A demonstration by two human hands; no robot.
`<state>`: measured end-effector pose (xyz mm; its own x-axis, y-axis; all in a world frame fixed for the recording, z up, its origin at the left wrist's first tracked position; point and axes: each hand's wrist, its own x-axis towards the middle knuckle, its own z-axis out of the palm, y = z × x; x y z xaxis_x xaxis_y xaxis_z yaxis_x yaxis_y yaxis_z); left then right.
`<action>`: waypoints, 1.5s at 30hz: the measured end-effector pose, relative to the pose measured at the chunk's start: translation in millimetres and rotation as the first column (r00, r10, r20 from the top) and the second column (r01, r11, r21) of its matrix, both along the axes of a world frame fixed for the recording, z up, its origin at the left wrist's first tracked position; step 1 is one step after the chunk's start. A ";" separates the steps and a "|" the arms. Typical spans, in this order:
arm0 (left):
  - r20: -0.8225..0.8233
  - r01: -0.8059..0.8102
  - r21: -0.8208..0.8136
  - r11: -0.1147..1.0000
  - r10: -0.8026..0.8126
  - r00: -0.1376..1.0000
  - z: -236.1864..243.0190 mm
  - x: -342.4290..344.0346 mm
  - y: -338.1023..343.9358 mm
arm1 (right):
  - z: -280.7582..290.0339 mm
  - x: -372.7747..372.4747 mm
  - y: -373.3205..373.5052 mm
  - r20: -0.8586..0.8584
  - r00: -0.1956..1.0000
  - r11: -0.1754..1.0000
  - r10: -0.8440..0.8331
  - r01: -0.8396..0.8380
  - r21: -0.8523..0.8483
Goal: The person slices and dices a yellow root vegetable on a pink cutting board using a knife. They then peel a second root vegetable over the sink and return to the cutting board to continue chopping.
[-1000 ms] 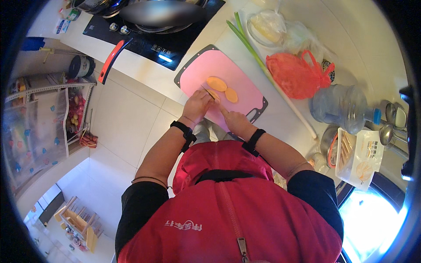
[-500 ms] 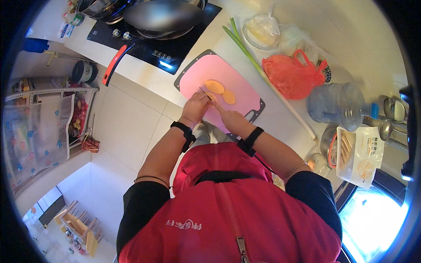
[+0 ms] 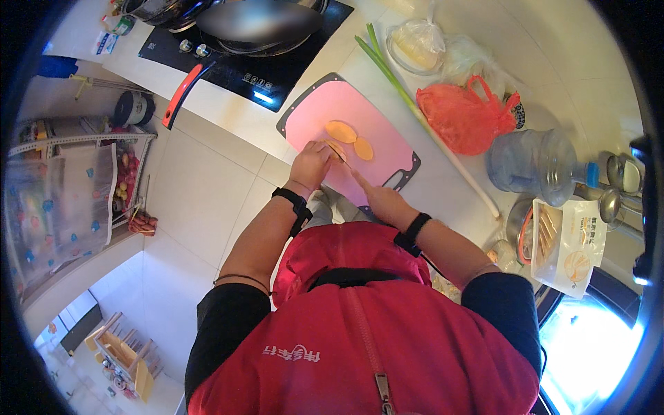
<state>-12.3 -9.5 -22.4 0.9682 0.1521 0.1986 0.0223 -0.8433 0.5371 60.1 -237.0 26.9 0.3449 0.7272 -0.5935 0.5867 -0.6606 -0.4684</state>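
A pink cutting board (image 3: 319,104) with dark grey corners lies in front of me on the counter. Two oval, pale orange vegetable slices (image 3: 341,131) rest on it, their edges meeting. Closed fingers of my left hand (image 3: 311,164) hold down a piece of the same orange vegetable (image 3: 337,148) at the board's near left side; the hand partly covers it. My right hand (image 3: 389,205) is closed around a knife, whose handle is mostly hidden in the grip. The thin knife blade (image 3: 346,162) slants up and left against the held piece, close to my left fingertips.
A black cooktop (image 3: 256,81) with a pan (image 3: 259,24) and a red-handled utensil (image 3: 183,91) stands beyond the board. Right of it lie a long green onion (image 3: 443,149), a red plastic bag (image 3: 460,121) and a large water bottle (image 3: 526,166). Shelves (image 3: 76,187) stand at left.
My right hand has moved to the right with the knife, drawing the blade back along the piece. The left hand stays nearly in place, still holding it.
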 end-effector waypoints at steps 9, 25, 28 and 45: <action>0.045 0.032 -0.094 0.995 -0.028 0.999 -4.7 -1.3 0.9 | -0.8 -3.8 -9.6 -0.018 0.999 0.998 0.042 -0.043 -0.054; 0.004 0.038 -0.069 0.997 -0.037 0.999 -1.3 -5.7 -0.6 | 7.7 41.2 -17.2 -0.275 0.960 0.980 -0.057 0.107 0.170; 0.045 0.034 -0.067 0.997 -0.031 0.999 -3.4 -11.9 -2.0 | 5.3 22.5 -16.5 0.085 0.995 0.997 0.057 -0.061 0.047; 0.059 0.002 -0.017 1.000 -0.001 0.998 -9.5 -9.0 -5.3 | -37.6 -2.4 1.6 0.023 0.998 0.985 -0.058 0.054 0.165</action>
